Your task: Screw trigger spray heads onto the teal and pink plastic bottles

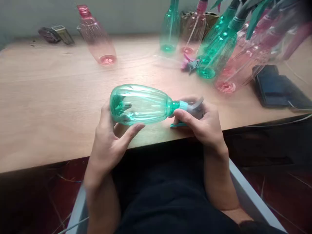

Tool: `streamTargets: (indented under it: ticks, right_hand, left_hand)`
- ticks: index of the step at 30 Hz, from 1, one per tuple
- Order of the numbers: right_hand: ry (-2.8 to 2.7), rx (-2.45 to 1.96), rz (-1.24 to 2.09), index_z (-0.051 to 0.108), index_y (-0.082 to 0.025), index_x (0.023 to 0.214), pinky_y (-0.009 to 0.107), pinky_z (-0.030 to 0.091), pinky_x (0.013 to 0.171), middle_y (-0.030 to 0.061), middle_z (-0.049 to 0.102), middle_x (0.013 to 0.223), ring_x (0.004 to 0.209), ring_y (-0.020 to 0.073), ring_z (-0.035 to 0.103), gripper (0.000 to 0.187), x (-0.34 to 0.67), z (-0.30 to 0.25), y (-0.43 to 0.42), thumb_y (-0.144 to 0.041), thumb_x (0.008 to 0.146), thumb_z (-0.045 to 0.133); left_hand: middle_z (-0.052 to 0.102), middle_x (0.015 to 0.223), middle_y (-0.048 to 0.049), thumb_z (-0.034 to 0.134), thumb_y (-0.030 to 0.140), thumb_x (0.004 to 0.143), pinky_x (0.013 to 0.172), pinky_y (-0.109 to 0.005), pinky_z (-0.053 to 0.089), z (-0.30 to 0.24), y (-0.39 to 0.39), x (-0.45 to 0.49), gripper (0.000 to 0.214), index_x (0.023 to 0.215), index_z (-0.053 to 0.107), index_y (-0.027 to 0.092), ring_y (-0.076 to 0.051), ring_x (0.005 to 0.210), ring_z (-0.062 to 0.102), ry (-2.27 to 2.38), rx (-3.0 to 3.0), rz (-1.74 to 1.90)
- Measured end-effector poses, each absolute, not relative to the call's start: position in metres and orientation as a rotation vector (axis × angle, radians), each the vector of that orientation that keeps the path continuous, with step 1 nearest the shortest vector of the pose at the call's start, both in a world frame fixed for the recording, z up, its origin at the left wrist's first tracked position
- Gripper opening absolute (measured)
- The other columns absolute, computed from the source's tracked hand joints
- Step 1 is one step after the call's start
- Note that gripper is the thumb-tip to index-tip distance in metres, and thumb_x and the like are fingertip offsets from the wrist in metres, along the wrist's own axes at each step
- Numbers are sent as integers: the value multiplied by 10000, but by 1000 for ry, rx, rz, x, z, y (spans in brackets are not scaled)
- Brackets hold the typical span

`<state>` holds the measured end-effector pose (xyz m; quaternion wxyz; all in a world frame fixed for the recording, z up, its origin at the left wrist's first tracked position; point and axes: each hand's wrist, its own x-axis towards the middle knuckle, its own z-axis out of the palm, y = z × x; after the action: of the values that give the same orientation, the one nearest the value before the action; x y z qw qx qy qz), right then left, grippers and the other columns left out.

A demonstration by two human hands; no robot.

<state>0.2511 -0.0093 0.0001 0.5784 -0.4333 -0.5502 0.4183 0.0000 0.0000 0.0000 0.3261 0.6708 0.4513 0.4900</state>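
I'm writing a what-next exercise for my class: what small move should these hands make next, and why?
Probably a small check turn of the pale collar with the right hand, while the left hand steadies the green bottle: the right thumb lies by the neck, part of which shows outside the collar, and tightness can't be seen.

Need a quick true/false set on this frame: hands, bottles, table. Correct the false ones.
1. The green bottle between the hands is on its side. True.
2. The left hand is at the spray head. False: it is by the bottle's base; the right hand is there.
3. A dark device lies at the table's right. True.
4. The pink bottle at back left has a sprayer fitted. False: its neck has none.
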Motion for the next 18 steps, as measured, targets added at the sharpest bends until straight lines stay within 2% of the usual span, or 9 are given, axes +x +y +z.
streamTargets:
  ticks: [8,18]
  right_hand:
    - [-1305,-1035,965,730,-224,1015,280,627,610,-15,765,767,636,168,729,278,250,0,-8,-420,879,873]
    - [-1283,-1015,1006,738,-224,1018,296,655,635,-22,750,756,640,165,732,252,249,1,-9,-396,888,869]
  left_hand:
    - [676,1342,-60,862,374,865,1118,-446,579,4,-3,0,590,1384,595,286,-279,1288,669,1207,1736,1255]
    - [681,1356,-65,853,409,869,1152,-469,567,5,-4,-2,688,1474,547,293,-285,1301,669,1238,1726,1217]
